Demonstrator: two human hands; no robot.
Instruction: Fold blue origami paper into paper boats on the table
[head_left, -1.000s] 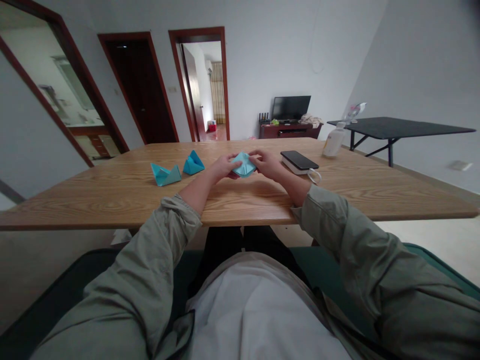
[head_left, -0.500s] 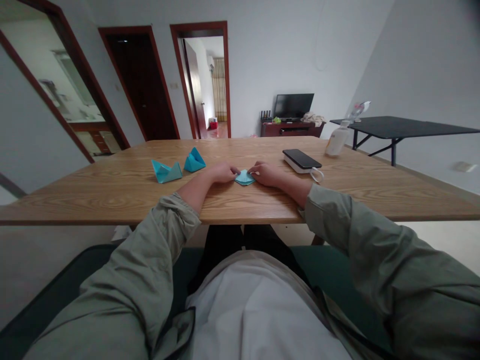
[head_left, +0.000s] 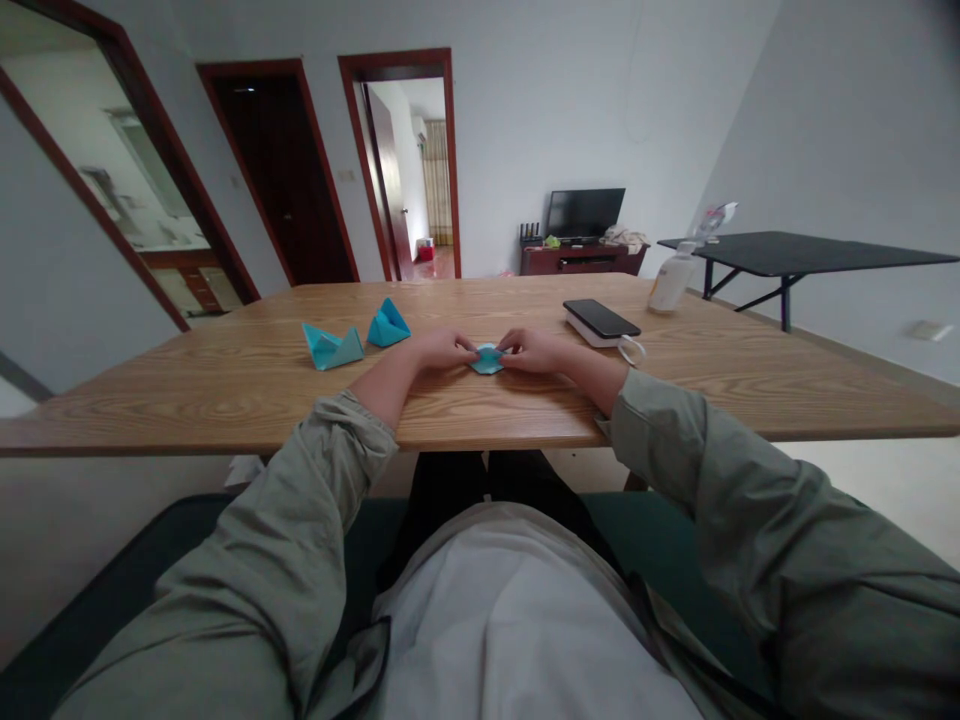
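A small piece of folded light-blue paper point(head_left: 488, 360) lies low over the table between my two hands. My left hand point(head_left: 445, 350) pinches its left side with thumb and fingers. On the opposite side, my right hand point(head_left: 529, 351) has its fingers closed on the paper's right edge. Parts of both edges are hidden under the fingertips. To the left of my left hand stand two folded blue paper shapes: a boat-like one point(head_left: 333, 348) and a more pointed one point(head_left: 388, 323) just behind it.
On the wooden table point(head_left: 225, 410), a black phone point(head_left: 601, 318) rests on a white box with a white loop point(head_left: 632, 350), right of my right hand. Farther right stands a clear pump bottle point(head_left: 673, 280). Beyond is a black folding table point(head_left: 810, 254).
My fingers have shifted slightly on the light-blue paper, and its outline looks a little different, more opened at the top. The blue paper shapes, phone and bottle stay in place.
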